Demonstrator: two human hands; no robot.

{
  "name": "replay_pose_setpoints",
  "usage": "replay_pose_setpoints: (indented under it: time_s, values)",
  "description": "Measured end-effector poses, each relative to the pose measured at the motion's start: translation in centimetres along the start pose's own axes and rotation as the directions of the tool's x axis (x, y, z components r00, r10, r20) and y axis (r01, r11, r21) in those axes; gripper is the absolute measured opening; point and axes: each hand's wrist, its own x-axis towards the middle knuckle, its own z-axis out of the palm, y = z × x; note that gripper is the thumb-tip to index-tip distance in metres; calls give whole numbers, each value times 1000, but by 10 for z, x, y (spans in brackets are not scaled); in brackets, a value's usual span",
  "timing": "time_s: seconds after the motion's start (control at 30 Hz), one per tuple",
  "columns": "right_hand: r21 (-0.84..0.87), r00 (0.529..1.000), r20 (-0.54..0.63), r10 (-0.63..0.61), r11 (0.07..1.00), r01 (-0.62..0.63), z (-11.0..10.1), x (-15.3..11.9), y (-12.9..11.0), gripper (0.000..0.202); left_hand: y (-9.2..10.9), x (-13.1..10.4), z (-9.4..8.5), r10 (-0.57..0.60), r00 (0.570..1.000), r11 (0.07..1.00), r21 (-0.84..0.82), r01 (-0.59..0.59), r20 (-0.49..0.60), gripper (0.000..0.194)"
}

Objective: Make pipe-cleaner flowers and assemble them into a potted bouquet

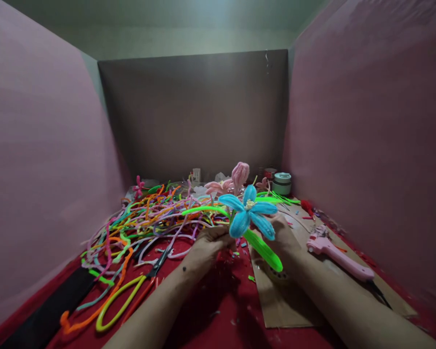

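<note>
A pipe-cleaner flower (241, 223) with light blue petals, a pale yellow centre and bright green leaves stands up between my hands. My left hand (213, 242) is closed at its left side, with thumb and fingers pinched near the stem behind the petals. From the right, my right hand (285, 240) curls in around the flower's base; petals and the lower leaf (264, 249) cover most of its fingertips. Behind the blue petals rise a pink bud (240, 174) and a pink flower (218, 187); whether they join the held stem I cannot tell.
A tangle of coloured pipe cleaners (156, 213) spreads over the red cloth (210, 310) at left, with scissors (160, 261) at its edge. On cardboard (287, 305) at right lies a pink glue gun (341, 257). A mint jar (282, 183) stands behind; pink walls flank both sides.
</note>
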Motion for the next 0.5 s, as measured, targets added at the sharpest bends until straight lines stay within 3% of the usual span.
replay_pose_setpoints:
  time_s: [0.07, 0.17, 0.27, 0.37, 0.5]
  values:
    - [34, 982, -182, -47, 998, 54, -11, 12, -5, 13, 4, 0, -3, 14, 1000, 1000, 19, -15, 26, 21]
    - [7, 877, -447, -174, 980, 198, -25, 24, -18, 16, 7, 1, -5, 16, 1000, 1000, 18, -16, 19, 21]
    - [-206, 736, -499, -458, 887, 412, -30, 22, -36, 11, 5, 2, -6, -31, 999, 999, 17, 31, 37, 22]
    - [-491, 666, -266, -697, 693, 529, -27, 10, -51, 10, 2, 3, -6, -58, 996, 997, 46, 55, 67, 24]
    - [-665, 656, 175, -734, 403, 629, -26, 2, -59, 24, -3, 4, -7, -54, 990, 995, 95, 41, 134, 23]
